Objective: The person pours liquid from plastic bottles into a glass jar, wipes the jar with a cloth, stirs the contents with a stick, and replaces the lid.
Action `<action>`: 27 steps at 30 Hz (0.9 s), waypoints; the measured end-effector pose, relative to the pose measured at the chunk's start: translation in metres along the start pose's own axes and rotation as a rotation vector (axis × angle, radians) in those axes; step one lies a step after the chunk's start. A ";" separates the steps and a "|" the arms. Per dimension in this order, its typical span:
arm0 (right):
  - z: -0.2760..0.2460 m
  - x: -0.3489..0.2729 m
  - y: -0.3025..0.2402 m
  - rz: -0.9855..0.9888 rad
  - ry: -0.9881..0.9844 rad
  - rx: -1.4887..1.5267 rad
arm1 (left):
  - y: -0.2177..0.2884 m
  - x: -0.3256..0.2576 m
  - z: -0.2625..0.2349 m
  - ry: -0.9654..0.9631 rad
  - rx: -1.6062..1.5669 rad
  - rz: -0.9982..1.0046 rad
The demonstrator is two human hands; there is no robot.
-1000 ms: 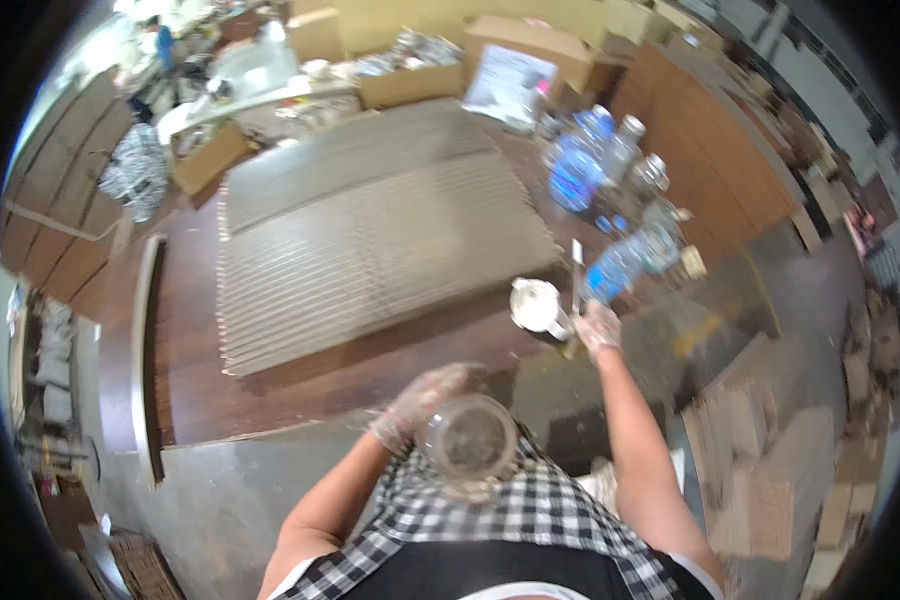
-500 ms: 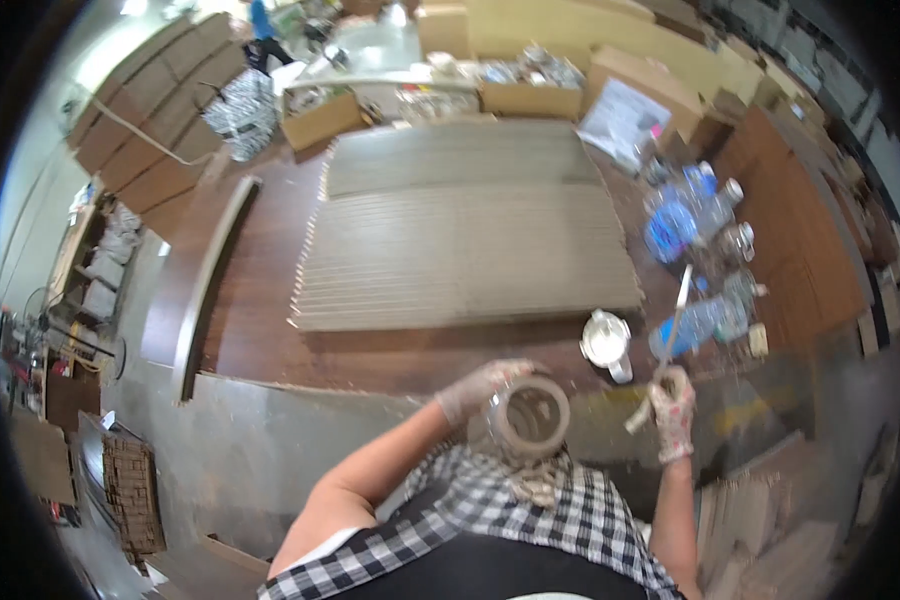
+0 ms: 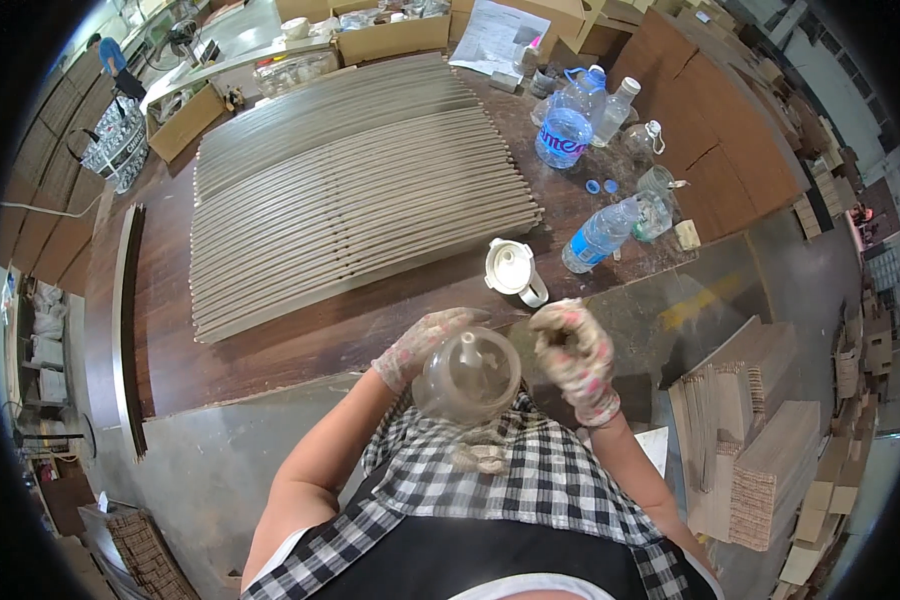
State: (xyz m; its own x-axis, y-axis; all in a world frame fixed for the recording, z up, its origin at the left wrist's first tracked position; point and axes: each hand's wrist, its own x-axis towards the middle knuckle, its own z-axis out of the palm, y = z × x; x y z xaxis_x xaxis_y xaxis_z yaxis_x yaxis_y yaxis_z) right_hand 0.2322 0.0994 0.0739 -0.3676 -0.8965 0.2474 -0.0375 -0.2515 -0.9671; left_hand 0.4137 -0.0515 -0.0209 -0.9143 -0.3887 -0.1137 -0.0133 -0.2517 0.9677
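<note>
My left hand (image 3: 432, 340), in a pale glove with pink spots, rests around the far side of a clear round container (image 3: 478, 375). The container is close to my checked apron (image 3: 560, 460), and a small pale nub shows at its top. My right hand (image 3: 576, 350), in a soiled matching glove, is raised to the container's right, apart from it, with its fingers curled into a ring. What those fingers hold, if anything, I cannot make out. On the table just beyond stands a white cup-like piece with a handle (image 3: 513, 270).
A ribbed stack of brown cardboard (image 3: 350, 190) covers much of the brown table (image 3: 270, 370). Plastic bottles (image 3: 600, 235) and two blue caps stand or lie at the right. A metal bar (image 3: 127, 330) lies at the left. Cardboard bundles (image 3: 770, 475) stand on the floor, right.
My right hand has moved left, closer to the container, and the pale strip it held no longer shows. The container has turned from showing its open mouth. The view has swung to the right.
</note>
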 end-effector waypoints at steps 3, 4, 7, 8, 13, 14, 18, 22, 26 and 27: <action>-0.028 0.007 0.025 0.258 0.192 -0.108 | 0.004 -0.001 0.001 0.004 0.209 0.028; -0.043 0.016 0.055 0.336 0.263 -0.199 | 0.006 -0.001 0.002 0.006 0.156 -0.023; -0.076 0.041 0.125 0.199 0.198 -0.944 | -0.002 -0.001 -0.004 0.019 0.182 0.012; -0.078 0.049 0.136 0.233 0.143 -1.091 | -0.004 -0.002 -0.005 0.031 0.173 0.003; -0.073 0.077 0.152 0.426 -0.214 -1.308 | -0.013 -0.011 -0.013 0.054 0.151 0.029; -0.074 0.074 0.155 0.377 -0.189 -1.300 | -0.014 -0.013 -0.015 0.057 0.073 -0.016; -0.077 0.059 0.140 0.258 -0.016 -1.085 | -0.026 -0.010 -0.020 0.063 0.024 0.029; -0.084 0.048 0.075 0.444 0.037 -0.451 | -0.008 0.003 -0.013 -0.031 0.471 0.196; -0.083 0.063 0.023 0.399 -0.071 -0.405 | -0.026 0.014 -0.016 -0.100 0.762 0.378; -0.085 0.066 0.011 0.436 -0.105 -0.463 | -0.031 0.019 -0.017 -0.118 0.770 0.435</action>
State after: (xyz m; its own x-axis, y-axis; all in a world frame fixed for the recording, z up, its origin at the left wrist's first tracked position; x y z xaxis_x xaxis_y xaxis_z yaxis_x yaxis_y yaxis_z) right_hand 0.1288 0.0685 0.0750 -0.3474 -0.9178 -0.1924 -0.3107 0.3062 -0.8998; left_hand 0.4035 -0.0660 -0.0565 -0.9372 -0.2062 0.2813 0.1150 0.5787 0.8074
